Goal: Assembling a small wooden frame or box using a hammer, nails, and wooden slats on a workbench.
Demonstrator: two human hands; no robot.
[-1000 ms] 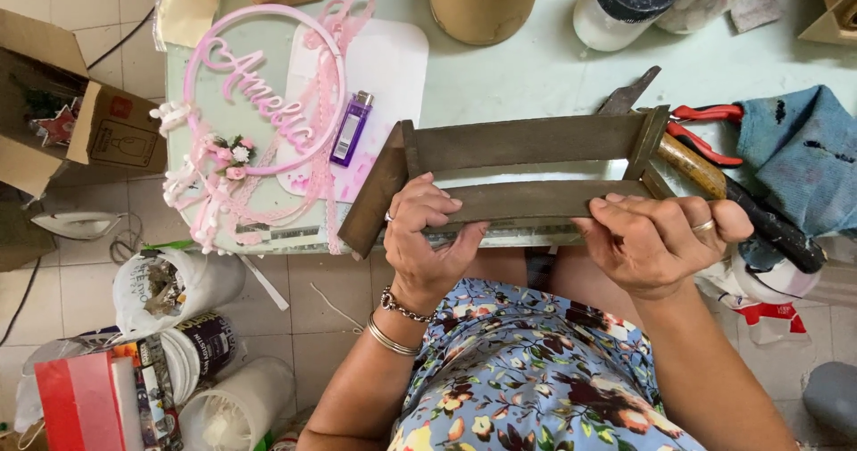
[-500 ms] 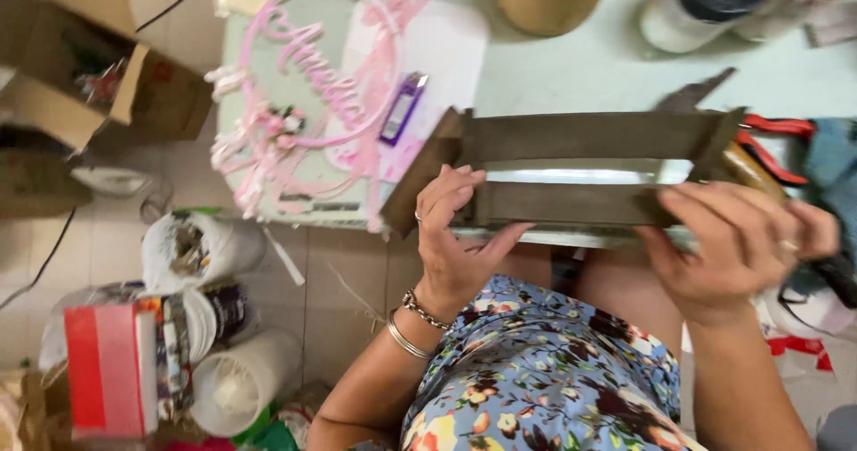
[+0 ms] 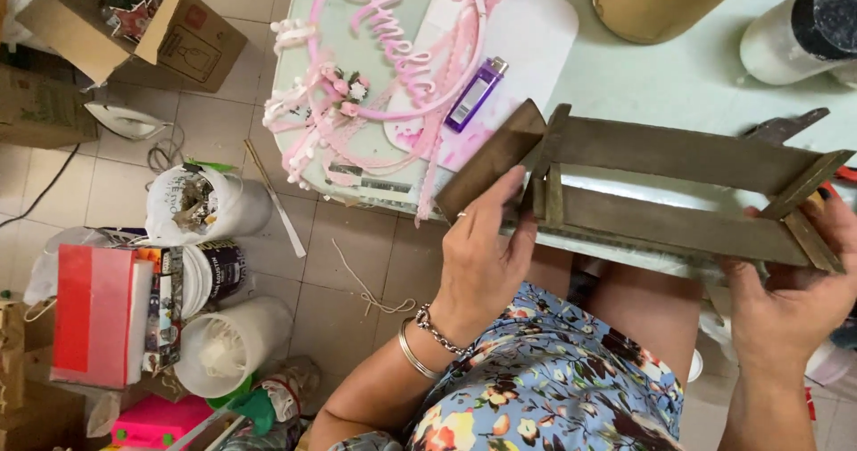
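Two hands, yours, grip a dark wooden frame (image 3: 661, 192) over your lap at the pale green table (image 3: 696, 85) edge: left hand (image 3: 482, 254) clamps one end, right hand (image 3: 794, 290) the other. Buckets (image 3: 223, 344) crowd the tiled floor (image 3: 98, 192).

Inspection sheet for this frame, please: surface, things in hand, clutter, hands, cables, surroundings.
Surface: pale green table, front edge above the person's lap.
Things in hand: dark brown slatted wooden frame, held level at the table edge.
Clutter: pink hoop decoration with flowers; purple lighter; tan cardboard cylinder; white jar with dark lid.
Hands: left hand grips the frame's left end; right hand holds its right end.
Cables: thin cord on the floor.
Surroundings: tiled floor with white buckets, cardboard box, clothes iron.
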